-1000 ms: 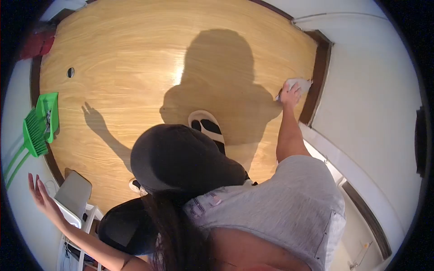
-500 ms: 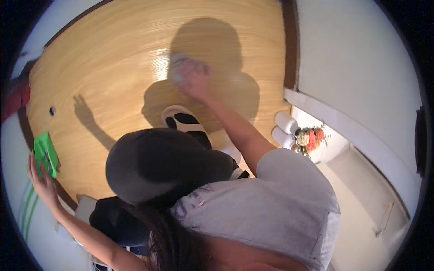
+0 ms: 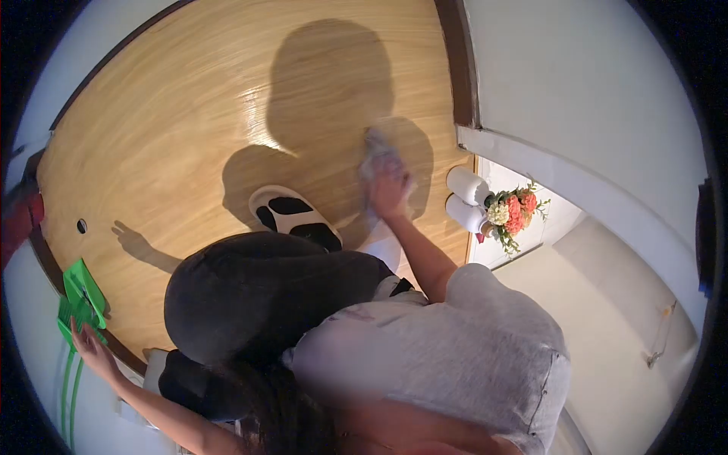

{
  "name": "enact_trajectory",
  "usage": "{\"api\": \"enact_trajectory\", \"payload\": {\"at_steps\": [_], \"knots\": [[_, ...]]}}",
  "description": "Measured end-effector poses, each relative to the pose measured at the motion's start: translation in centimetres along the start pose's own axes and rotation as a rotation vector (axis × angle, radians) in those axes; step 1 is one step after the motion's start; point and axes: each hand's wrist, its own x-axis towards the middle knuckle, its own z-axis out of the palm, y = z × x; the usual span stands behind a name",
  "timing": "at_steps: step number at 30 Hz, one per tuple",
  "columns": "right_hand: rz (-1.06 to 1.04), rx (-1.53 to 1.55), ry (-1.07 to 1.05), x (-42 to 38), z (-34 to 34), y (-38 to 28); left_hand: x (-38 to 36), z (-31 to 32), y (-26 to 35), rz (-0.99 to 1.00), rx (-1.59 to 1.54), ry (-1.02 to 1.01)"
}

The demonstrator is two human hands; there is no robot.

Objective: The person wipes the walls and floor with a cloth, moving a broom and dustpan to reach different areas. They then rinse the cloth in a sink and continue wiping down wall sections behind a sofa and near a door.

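Right hand: the right hand (image 3: 388, 189) is pressed on a light cloth (image 3: 377, 152), fingers closed over it. It looks blurry.
Cloth: it lies flat against the wooden door (image 3: 189, 129), on the right part of the door, near the dark door frame (image 3: 455, 68).
Left hand: the left hand (image 3: 91, 343) is stretched out far to the side, fingers spread and open. It holds nothing. It sits just beside the green dustpan (image 3: 80, 292), near the door's other edge. I cannot tell if it touches the dustpan.
Door edges: a dark brown strip runs down both sides of the door. A small round hole (image 3: 81, 226) sits close to the edge by the dustpan.
Open room: the big middle and top of the door is bare wood, with only shadows on it.
Crowded side: past the frame by the cloth stand two white rolls (image 3: 466, 197) and a bunch of flowers (image 3: 512, 214), close together.
Foot: a white and black slipper (image 3: 292, 216) is near the door, just beside the right hand.
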Motion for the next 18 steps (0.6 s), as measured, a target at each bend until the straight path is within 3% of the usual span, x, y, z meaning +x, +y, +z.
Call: {"api": "enact_trajectory", "payload": {"at_steps": [2, 4, 6, 9, 12, 13, 15, 16, 17, 18], "knots": [[0.459, -0.002, 0.234, 3.5, 1.3, 3.5, 0.1, 0.3, 0.3, -0.002, -0.071, 0.011], [0.664, 0.118, 0.431, 8.1, 2.4, 6.9, 0.8, 0.9, -0.3, -0.029, -0.186, 0.019], [0.783, 0.116, 0.396, 12.7, 1.2, 5.4, 2.2, 2.6, 0.0, 0.024, -0.208, 0.008], [0.156, 0.119, 0.276, 15.0, -3.9, -3.5, 5.6, 6.9, 0.5, 0.078, -0.162, -0.090], [-0.462, 0.175, 0.230, 17.2, -5.4, -5.5, 7.1, 10.5, 7.2, 0.132, -0.038, -0.422], [-0.658, 0.196, 0.223, 17.9, -5.3, -5.4, 6.4, 10.4, 9.6, 0.110, -0.043, -0.449], [-0.255, -0.034, 0.286, 21.7, -3.4, 0.7, 5.6, 9.5, 10.7, 0.074, -0.093, -0.455], [-0.085, 0.317, 0.198, 22.6, -6.7, 4.3, 4.8, 7.7, 9.0, 0.067, -0.131, -0.435], [-0.007, -0.041, 0.464, 23.9, -4.7, 8.0, 3.9, 5.8, 7.0, 0.064, -0.164, -0.416], [0.164, -0.023, 0.556, 25.7, -4.1, 8.2, 2.9, 3.9, 3.1, -0.002, -0.212, -0.355]]}}
